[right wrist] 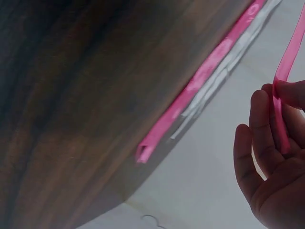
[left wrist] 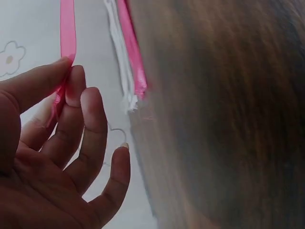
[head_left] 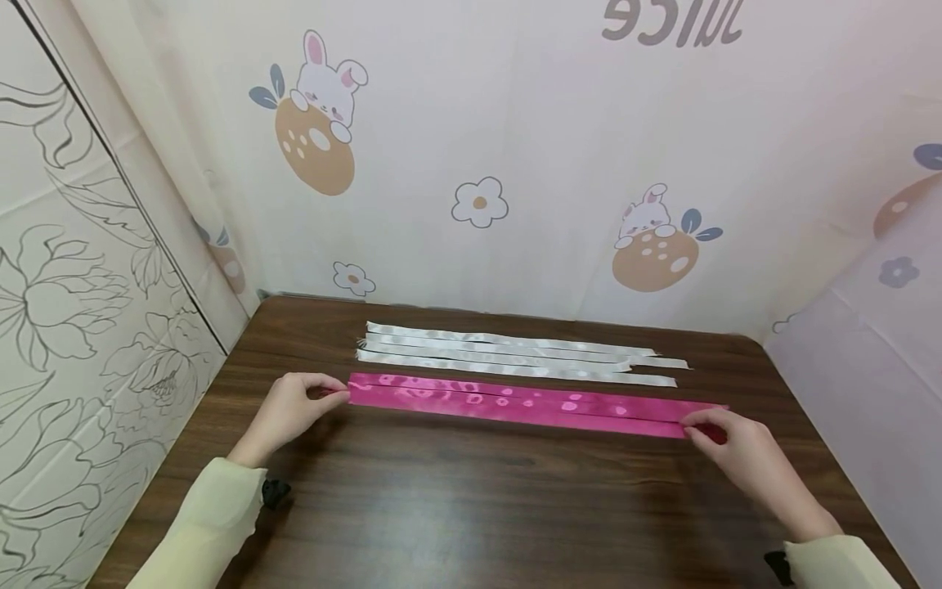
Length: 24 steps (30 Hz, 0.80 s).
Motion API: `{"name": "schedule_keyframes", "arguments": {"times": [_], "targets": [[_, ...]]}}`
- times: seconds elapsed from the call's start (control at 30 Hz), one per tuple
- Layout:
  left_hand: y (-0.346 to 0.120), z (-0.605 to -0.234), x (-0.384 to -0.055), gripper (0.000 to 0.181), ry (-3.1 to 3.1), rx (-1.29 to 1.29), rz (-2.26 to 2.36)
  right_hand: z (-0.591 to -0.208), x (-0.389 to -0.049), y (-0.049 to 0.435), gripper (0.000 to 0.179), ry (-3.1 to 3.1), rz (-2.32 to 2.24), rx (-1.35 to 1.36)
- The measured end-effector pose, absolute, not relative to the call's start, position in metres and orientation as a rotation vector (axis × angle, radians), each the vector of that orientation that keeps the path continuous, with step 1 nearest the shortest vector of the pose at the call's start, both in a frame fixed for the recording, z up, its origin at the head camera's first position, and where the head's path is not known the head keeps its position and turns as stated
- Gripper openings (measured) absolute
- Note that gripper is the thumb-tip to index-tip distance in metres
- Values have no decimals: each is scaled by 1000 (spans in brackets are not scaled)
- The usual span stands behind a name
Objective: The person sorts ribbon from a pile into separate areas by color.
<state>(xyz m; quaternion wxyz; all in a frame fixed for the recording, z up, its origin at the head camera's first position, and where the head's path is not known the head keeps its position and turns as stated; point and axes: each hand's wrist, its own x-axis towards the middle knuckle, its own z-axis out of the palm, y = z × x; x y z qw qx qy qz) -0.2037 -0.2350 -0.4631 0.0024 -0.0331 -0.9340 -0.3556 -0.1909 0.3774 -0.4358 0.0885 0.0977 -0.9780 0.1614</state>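
Note:
A shiny pink ribbon [head_left: 471, 407] is stretched lengthwise between the two hands. My left hand [head_left: 290, 407] pinches its left end between thumb and forefinger, and a short frayed tail hangs past the fingers in the left wrist view. At the other end, my right hand [head_left: 746, 454] pinches the ribbon [right wrist: 289, 57] with its tail lying toward the palm. Both wrist views show this ribbon raised off the table. Just behind it in the head view, more pink ribbon [head_left: 545, 395] lies flat on the wood; how many strips is unclear.
Several white ribbons [head_left: 508, 348] lie side by side behind the pink ones, their ends uneven and some frayed. The dark brown wooden table [head_left: 456, 499] meets a patterned curtain [head_left: 412, 245] at its back edge. Light fabric also hangs along both sides.

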Motion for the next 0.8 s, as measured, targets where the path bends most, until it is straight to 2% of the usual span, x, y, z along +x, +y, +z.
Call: {"name": "schedule_keyframes", "arguments": {"times": [0.27, 0.8], "targets": [[-233, -477, -207, 12, -2984, -126, -1044, -451, -199, 382, 7, -3001, 518, 264], [-227, -483, -218, 19, -3036, -2, -900, -468, -214, 371, 7, -3125, 495, 197]]}}
